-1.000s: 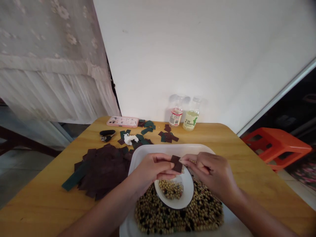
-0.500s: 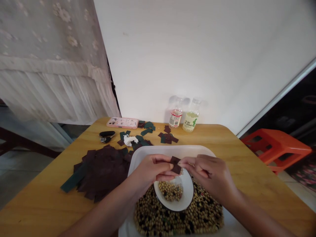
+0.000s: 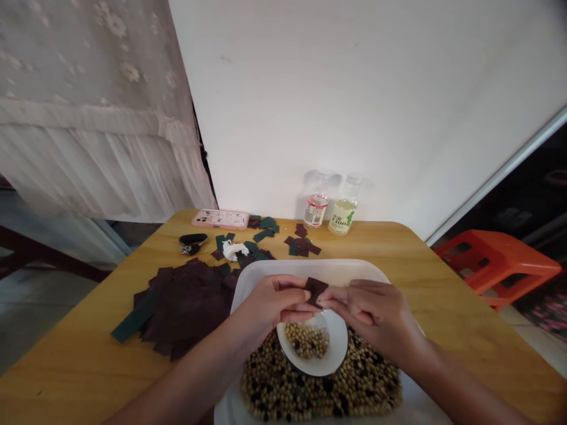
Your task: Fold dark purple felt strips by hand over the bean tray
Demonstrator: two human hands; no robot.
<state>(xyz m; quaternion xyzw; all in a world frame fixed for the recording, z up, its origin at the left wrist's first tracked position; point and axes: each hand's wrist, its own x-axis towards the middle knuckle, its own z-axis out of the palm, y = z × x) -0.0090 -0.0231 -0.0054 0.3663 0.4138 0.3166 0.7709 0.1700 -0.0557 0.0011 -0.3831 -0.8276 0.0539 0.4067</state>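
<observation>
My left hand (image 3: pixel 283 300) pinches a small dark brown square piece (image 3: pixel 316 288), thin and flat like leather or cloth. My right hand (image 3: pixel 376 310) has its thumb and forefinger closed at the lower right corner of that piece. Both hands are above a white bowl (image 3: pixel 339 357) that holds small tan balls (image 3: pixel 306 340), beads or beans. The bowl rests on a layer of tan and black balls (image 3: pixel 328 398) in a white tray (image 3: pixel 319 265). Whether anything tiny is between my right fingertips cannot be made out.
Left of the tray lies a large pile of dark brown pieces (image 3: pixel 190 307) with a green strip (image 3: pixel 133 319). Behind are crumpled white tissue (image 3: pixel 234 250), keys (image 3: pixel 192 242), a pink phone (image 3: pixel 220 218) and two bottles (image 3: pixel 315 209). An orange stool (image 3: pixel 505 260) stands at right.
My right fingertips have shifted slightly down along the brown piece, from its right edge to its lower corner. My left hand keeps its pinch on it.
</observation>
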